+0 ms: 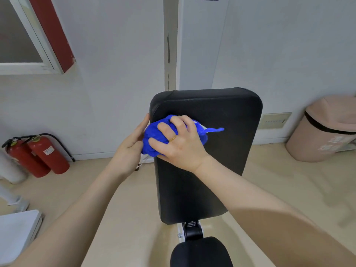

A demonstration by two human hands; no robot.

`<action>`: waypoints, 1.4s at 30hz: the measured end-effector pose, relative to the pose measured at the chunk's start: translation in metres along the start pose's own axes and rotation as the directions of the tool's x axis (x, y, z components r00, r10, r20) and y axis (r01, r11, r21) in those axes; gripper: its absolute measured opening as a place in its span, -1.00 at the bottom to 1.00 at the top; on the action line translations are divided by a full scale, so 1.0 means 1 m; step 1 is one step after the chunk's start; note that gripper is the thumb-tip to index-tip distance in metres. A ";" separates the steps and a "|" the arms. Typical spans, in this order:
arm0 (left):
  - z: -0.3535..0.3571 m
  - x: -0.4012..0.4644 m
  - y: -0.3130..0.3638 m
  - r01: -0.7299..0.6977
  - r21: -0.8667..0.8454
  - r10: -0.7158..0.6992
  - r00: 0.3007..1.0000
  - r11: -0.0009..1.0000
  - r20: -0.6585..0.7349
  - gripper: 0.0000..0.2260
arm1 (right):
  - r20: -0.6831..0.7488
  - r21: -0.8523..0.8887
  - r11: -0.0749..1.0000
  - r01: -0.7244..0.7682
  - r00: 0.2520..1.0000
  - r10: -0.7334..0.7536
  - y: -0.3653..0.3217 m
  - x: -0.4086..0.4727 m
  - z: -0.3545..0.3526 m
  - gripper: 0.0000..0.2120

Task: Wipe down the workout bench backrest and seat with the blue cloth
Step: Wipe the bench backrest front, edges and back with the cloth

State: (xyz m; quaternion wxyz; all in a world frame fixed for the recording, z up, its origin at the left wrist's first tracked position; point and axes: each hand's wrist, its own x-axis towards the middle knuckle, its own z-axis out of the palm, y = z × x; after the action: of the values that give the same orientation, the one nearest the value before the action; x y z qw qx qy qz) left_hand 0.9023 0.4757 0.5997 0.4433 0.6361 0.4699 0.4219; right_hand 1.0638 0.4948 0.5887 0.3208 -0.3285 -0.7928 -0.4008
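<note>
black padding covers the bench backrest (208,155), which stands tilted up toward the wall, with the seat (200,251) just below it at the bottom edge of the view and a black hinge (192,231) between the two. the blue cloth (154,139) sits bunched into a ball against the upper left part of the backrest, close to its left edge, with a thin tail of fabric trailing to the right across the pad. the right hand (179,141) grips the cloth from above, fingers curled tight over the wad and pressing it onto the padding; a gold ring shows on one finger. the left hand (133,139) lies alongside the left edge of the backrest with fingers straight and flat, touching the side of the pad and the cloth, holding nothing. two red fire extinguishers (38,155) stand on the floor against the wall at the left. a pink bin (323,132) stands near the wall at the right, fitted with a bag folded over its rim; what is inside it cannot be seen. a white box (17,234) sits at the lower left, its contents not visible.
</note>
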 end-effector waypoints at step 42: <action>0.027 0.005 0.015 -0.023 0.078 0.035 0.987 0.997 -0.159 -0.44 | -0.005 -0.119 0.958 -0.261 0.965 0.263 0.061 -0.078 -0.031 -0.68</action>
State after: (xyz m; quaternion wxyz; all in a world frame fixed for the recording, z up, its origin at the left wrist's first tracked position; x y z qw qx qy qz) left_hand 0.9323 0.4736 0.6080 0.3732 0.6234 0.5105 0.4598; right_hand 1.1637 0.4766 0.5689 0.3467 -0.4511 -0.7189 -0.3994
